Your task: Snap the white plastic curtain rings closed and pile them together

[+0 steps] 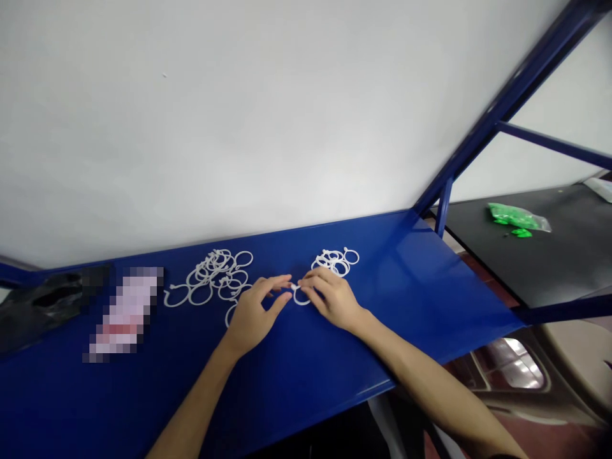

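Single white ring [301, 303] sits between the two hands, above the blue worktop [415, 274]. Its small knob points up and to the left, towards the gap between the hands.

Right hand [337, 299]: fingers [316, 284] pinch the ring at its right side and cover part of that edge; the lower arc shows beneath them.

Left hand [251, 315]: thumb and forefinger spread apart, tips just beside the knob. Contact with the knob cannot be made out. No grip seen on this side.

Surroundings: larger heap of white rings [217, 268] lies to the left, overlapping and tangled, its nearest rings partly behind the left hand. Smaller cluster of white rings [331, 261] lies just beyond the right hand. At far left, a pixelated pale item [131, 309] and a black plastic bag [50, 312]. To the right, green pieces in a clear bag [516, 217] rest on a separate black surface [554, 255].
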`<state>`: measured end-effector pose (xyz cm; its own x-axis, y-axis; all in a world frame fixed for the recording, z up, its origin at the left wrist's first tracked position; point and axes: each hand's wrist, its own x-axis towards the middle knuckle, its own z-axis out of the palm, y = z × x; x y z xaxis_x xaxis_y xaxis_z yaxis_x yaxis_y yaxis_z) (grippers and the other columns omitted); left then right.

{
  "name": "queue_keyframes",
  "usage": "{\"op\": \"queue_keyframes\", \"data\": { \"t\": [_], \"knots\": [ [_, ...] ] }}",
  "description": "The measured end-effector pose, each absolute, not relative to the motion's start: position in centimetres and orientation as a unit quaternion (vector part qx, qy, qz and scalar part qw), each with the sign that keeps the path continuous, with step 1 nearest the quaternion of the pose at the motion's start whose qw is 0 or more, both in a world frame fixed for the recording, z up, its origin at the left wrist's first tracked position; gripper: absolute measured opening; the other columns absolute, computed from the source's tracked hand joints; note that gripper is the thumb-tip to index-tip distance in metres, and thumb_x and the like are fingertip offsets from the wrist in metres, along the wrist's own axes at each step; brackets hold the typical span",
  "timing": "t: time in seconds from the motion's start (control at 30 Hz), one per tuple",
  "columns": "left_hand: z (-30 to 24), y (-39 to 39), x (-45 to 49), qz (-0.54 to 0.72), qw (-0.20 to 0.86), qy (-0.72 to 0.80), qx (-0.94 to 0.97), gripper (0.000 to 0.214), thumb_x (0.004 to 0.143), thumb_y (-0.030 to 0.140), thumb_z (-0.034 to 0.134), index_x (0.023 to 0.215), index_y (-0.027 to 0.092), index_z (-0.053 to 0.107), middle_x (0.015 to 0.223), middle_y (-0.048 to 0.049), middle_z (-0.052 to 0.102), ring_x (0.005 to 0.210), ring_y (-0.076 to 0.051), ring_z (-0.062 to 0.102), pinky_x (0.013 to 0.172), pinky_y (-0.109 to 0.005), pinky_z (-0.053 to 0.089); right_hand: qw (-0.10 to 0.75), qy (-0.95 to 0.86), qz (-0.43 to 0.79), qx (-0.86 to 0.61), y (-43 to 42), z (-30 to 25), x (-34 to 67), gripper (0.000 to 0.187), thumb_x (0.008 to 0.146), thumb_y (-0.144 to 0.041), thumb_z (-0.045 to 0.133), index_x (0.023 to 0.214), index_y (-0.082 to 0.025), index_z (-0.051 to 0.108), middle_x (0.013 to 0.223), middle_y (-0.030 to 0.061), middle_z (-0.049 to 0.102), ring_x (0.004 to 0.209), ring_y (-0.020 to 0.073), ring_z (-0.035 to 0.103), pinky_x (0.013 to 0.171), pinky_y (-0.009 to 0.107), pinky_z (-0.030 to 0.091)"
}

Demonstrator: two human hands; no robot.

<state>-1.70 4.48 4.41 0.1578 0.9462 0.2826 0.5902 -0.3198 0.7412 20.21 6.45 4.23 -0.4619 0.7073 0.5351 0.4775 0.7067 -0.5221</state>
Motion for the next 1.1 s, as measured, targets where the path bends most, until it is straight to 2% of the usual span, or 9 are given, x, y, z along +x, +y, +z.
{"op": "queue_keyframes", "data": {
  "t": [0.1,0.17,0.27,0.43,0.57,0.67,0.83,0.97,1.1],
  "knots": [
    [5.0,5.4,-4.5,0.346,0.100,0.560,0.746,0.029,0.091,0.023,0.051,0.114,0.025,0.068,0.102,-0.0041,0.075,0.099,-0.023,0.065,0.098,-0.043,0.050,0.424,-0.777,0.100,-0.454,8.0,4.4,21.8,0.020,0.102,-0.028,0.050,0.105,-0.022,0.069,0.105,0.0085,0.066,0.095,0.0185,0.066,0.084,0.031,0.055],
    [5.3,5.7,-6.7,0.295,0.064,0.576,0.760,0.031,0.087,0.019,0.048,0.108,0.025,0.070,0.101,-0.0053,0.073,0.104,-0.026,0.063,0.100,-0.045,0.047,0.417,-0.738,0.071,-0.525,9.2,4.5,23.4,0.020,0.101,-0.027,0.051,0.108,-0.022,0.069,0.102,0.0078,0.067,0.089,0.0188,0.066,0.083,0.032,0.055],
    [5.5,5.5,-9.3,0.203,0.096,0.602,0.767,0.029,0.082,0.026,0.056,0.107,0.026,0.069,0.103,-0.0054,0.071,0.102,-0.027,0.064,0.093,-0.042,0.050,0.359,-0.701,0.034,-0.614,10.7,4.4,25.7,0.021,0.097,-0.023,0.053,0.113,-0.019,0.066,0.099,0.0077,0.068,0.085,0.0204,0.064,0.078,0.033,0.053],
    [5.0,4.9,-10.8,0.101,0.142,0.600,0.781,0.034,0.078,0.030,0.062,0.111,0.030,0.070,0.107,-0.0053,0.070,0.097,-0.027,0.066,0.085,-0.041,0.051,0.240,-0.709,0.050,-0.661,11.4,4.5,27.3,0.010,0.091,-0.020,0.057,0.091,-0.020,0.067,0.092,0.0062,0.070,0.086,0.0211,0.064,0.072,0.031,0.049],
    [4.7,5.2,-9.6,0.113,0.115,0.575,0.802,0.014,0.081,0.032,0.063,0.090,0.031,0.074,0.093,-0.0045,0.068,0.092,-0.027,0.063,0.083,-0.040,0.047,0.211,-0.719,0.038,-0.661,11.2,4.6,27.4,0.010,0.093,-0.023,0.058,0.090,-0.021,0.067,0.092,0.0063,0.071,0.086,0.0212,0.063,0.071,0.030,0.047],
    [5.0,5.4,-8.3,0.119,0.139,0.559,0.809,0.013,0.085,0.034,0.061,0.080,0.029,0.072,0.086,-0.0032,0.065,0.087,-0.024,0.060,0.081,-0.039,0.046,0.214,-0.712,0.017,-0.669,11.1,4.7,27.3,0.017,0.096,-0.029,0.056,0.087,-0.021,0.067,0.090,0.0074,0.071,0.086,0.0227,0.062,0.070,0.031,0.047],
    [5.6,5.3,-7.0,0.160,0.162,0.558,0.798,0.017,0.087,0.033,0.059,0.073,0.024,0.063,0.084,-0.0022,0.064,0.087,-0.023,0.059,0.086,-0.039,0.045,0.254,-0.701,-0.023,-0.666,11.1,4.5,26.9,0.020,0.098,-0.033,0.055,0.091,-0.020,0.069,0.091,0.0097,0.070,0.090,0.0263,0.059,0.073,0.035,0.049],
    [6.1,5.0,-6.5,0.210,0.159,0.563,0.783,0.018,0.089,0.032,0.057,0.073,0.023,0.056,0.084,-0.0007,0.063,0.082,-0.019,0.060,0.079,-0.034,0.046,0.313,-0.727,-0.041,-0.610,10.5,4.7,25.9,0.023,0.100,-0.034,0.052,0.102,-0.019,0.069,0.099,0.0113,0.069,0.096,0.0283,0.057,0.084,0.041,0.051],
    [5.8,4.8,-4.9,0.296,0.107,0.563,0.764,0.017,0.091,0.032,0.055,0.077,0.023,0.053,0.082,0.0004,0.060,0.077,-0.016,0.059,0.075,-0.030,0.046,0.360,-0.795,0.069,-0.483,8.7,5.3,23.8,0.028,0.102,-0.041,0.052,0.116,-0.020,0.065,0.108,0.0105,0.069,0.102,0.0250,0.062,0.093,0.041,0.051]
  ]
}}
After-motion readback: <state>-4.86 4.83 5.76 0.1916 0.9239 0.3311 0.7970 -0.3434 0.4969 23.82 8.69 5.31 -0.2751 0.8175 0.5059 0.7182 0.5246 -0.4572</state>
